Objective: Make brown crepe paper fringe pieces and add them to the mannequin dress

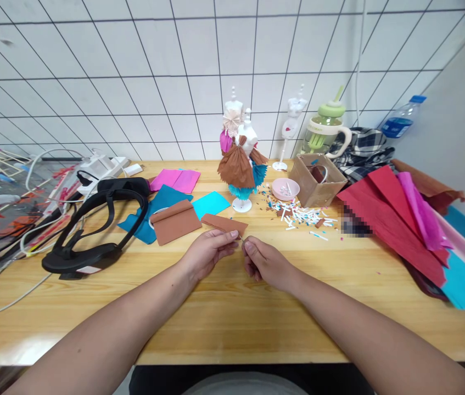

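Observation:
My left hand (214, 251) pinches a folded piece of brown crepe paper (224, 224) between thumb and fingers. Close beside it, my right hand (262, 258) is closed, with a thin, short sliver at its fingertips by the paper's right corner. What that sliver is, I cannot make out. Just beyond the hands stands a small white dress form (247, 134) wearing a pleated brown paper skirt (236, 167) over blue ruffles. To the left lie a larger folded brown sheet (178, 224) and a bright blue sheet (211, 205).
Paper scraps (298, 213) are strewn near a pink bowl (285, 188) and a cardboard box (317, 178). A black headset (88, 263) with cables lies left. Red paper (397, 225) is stacked right. At the back stand another dress form (292, 120) and a green-lidded jug (326, 129).

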A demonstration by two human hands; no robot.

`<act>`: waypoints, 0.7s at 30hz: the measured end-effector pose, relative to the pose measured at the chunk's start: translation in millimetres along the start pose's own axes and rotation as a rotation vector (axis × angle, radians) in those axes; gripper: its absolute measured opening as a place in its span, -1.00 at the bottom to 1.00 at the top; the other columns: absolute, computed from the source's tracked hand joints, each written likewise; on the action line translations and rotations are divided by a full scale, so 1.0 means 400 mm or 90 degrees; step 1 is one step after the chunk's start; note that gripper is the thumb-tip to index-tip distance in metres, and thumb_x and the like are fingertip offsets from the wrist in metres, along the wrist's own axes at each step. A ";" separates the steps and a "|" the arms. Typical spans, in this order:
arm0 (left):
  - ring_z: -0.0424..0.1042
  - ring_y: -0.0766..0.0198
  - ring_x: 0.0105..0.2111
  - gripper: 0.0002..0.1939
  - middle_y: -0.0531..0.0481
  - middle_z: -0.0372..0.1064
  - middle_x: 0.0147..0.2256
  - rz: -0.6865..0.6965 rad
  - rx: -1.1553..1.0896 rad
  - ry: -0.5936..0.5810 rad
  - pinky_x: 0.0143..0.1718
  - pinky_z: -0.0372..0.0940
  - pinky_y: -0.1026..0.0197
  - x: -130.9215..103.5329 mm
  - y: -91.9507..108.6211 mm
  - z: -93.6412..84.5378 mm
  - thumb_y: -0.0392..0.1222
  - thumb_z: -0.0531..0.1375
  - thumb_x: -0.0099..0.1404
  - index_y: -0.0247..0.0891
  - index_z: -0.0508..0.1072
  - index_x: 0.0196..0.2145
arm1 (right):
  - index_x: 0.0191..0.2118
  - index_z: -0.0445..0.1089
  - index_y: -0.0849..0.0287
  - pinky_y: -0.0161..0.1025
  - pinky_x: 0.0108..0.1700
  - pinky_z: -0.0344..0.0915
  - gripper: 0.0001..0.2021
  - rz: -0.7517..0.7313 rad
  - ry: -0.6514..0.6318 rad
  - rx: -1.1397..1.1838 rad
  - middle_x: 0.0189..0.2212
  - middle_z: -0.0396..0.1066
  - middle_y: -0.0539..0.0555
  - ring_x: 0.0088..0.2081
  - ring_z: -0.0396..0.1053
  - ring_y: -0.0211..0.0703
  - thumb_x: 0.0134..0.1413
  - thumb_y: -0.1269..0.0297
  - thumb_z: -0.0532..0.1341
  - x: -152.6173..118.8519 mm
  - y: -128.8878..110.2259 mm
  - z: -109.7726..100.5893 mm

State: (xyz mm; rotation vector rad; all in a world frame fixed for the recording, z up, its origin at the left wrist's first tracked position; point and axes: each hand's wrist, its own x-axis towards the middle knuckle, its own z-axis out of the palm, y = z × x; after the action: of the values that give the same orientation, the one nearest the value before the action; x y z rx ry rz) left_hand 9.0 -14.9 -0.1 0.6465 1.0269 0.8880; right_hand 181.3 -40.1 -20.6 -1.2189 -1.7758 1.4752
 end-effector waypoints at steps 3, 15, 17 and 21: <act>0.45 0.31 -0.35 -0.71 -0.02 0.49 -0.40 -0.003 0.002 -0.006 -0.25 0.27 0.28 0.000 0.001 0.000 -0.17 0.44 -0.05 -0.35 0.53 -0.39 | -0.39 0.07 0.09 -0.37 -0.56 0.12 -0.62 -0.003 -0.001 -0.008 -0.63 0.27 -0.12 -0.64 0.20 -0.33 0.31 -0.05 -0.19 0.000 -0.005 -0.002; 0.44 0.32 -0.37 -0.74 -0.02 0.49 -0.41 0.000 0.049 0.004 -0.31 0.27 0.29 0.004 0.009 -0.010 -0.15 0.44 -0.06 -0.34 0.54 -0.44 | -0.35 0.21 0.10 -0.35 -0.52 0.11 -0.59 0.030 0.038 -0.064 -0.60 0.14 -0.11 -0.59 0.13 -0.30 0.29 -0.06 -0.17 -0.010 -0.016 -0.033; 0.43 0.33 -0.39 -0.74 -0.03 0.50 -0.41 -0.001 0.058 -0.007 -0.31 0.27 0.29 0.004 0.008 -0.009 -0.16 0.44 -0.07 -0.34 0.56 -0.42 | -0.36 0.21 0.09 -0.34 -0.50 0.11 -0.61 0.015 0.031 -0.076 -0.60 0.14 -0.11 -0.57 0.14 -0.29 0.30 -0.02 -0.18 -0.010 -0.016 -0.035; 0.38 0.39 -0.46 -0.76 0.00 0.48 -0.45 0.003 0.067 -0.010 -0.34 0.26 0.31 0.002 0.007 -0.005 -0.18 0.45 -0.08 -0.33 0.57 -0.43 | -0.39 0.19 0.10 -0.34 -0.48 0.09 -0.63 -0.006 0.033 -0.097 -0.58 0.16 -0.08 -0.52 0.18 -0.27 0.30 0.03 -0.16 -0.008 -0.018 -0.037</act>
State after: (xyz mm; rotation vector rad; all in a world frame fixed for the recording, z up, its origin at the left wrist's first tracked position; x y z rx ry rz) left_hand 6.3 -12.7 1.1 0.7432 1.0630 0.8349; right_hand 193.0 -35.8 -9.4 -1.3084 -1.8848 1.3109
